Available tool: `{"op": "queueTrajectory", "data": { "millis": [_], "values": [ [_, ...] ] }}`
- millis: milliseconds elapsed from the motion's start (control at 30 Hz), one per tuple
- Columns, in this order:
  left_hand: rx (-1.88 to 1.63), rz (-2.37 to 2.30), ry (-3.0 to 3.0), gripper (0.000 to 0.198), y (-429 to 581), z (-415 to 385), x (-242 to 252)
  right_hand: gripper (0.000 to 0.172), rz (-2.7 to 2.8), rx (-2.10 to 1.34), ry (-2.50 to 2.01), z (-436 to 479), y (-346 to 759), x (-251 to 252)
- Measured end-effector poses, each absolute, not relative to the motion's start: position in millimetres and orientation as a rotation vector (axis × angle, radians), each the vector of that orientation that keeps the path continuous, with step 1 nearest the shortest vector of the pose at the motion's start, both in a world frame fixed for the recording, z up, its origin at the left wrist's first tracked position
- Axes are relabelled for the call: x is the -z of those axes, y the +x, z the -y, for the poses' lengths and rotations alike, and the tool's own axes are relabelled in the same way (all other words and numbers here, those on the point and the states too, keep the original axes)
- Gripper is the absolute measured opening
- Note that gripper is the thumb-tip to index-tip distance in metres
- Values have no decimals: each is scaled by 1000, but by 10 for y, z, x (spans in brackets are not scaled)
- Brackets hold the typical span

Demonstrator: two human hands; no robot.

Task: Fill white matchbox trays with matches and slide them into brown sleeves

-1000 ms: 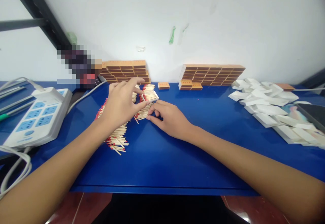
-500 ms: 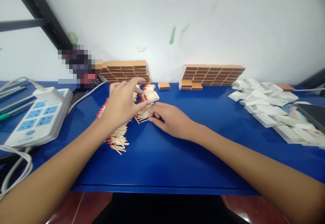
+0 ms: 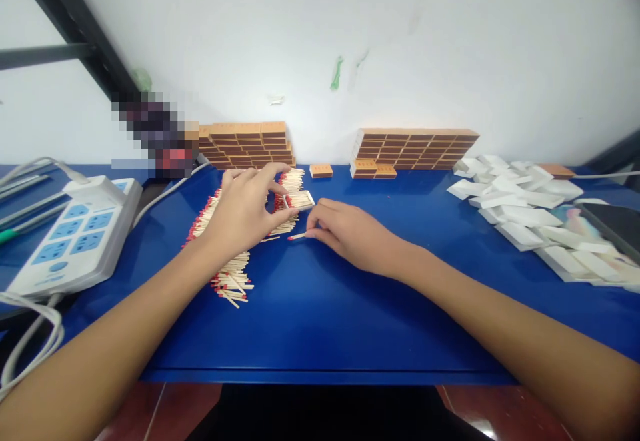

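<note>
The left hand (image 3: 246,206), half-curled, holds a small white rectangular tray (image 3: 306,207) of red-tipped wooden matches (image 3: 299,199); the right hand (image 3: 347,233), nearly closed, pinches 1 similar match (image 3: 298,236).

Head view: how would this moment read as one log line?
left hand: grip on white tray | right hand: grip on match

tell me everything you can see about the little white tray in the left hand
The tray is small, shallow and rectangular, with thin white walls that look like card. Its top is open, and pale matches lie inside, red heads toward the left hand. That hand pinches it near that end; whether it also rests on anything below is unclear.
</note>
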State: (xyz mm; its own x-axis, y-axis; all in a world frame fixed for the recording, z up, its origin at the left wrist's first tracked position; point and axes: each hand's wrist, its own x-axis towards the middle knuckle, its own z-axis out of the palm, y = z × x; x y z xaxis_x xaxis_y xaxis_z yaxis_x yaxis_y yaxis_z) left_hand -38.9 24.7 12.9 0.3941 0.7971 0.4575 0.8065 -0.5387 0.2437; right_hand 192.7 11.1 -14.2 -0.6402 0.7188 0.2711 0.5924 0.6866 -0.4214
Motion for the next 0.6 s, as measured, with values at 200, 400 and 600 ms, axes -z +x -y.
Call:
{"op": "queueTrajectory", "data": {
  "millis": [200, 400, 600],
  "values": [
    [793, 1413, -2758, 66, -353, -220, -46, 7, 2341, -208, -1094, -223, 2216, 74],
    [753, 1315, -2881, 61, -313, -184, -31, 7, 2399, -210, -1106, -193, 2171, 113],
    [649, 1231, -2917, 28, -300, -191, -21, 10, 2436, -376, -1101, -152, 2148, 106]
  ]
}}
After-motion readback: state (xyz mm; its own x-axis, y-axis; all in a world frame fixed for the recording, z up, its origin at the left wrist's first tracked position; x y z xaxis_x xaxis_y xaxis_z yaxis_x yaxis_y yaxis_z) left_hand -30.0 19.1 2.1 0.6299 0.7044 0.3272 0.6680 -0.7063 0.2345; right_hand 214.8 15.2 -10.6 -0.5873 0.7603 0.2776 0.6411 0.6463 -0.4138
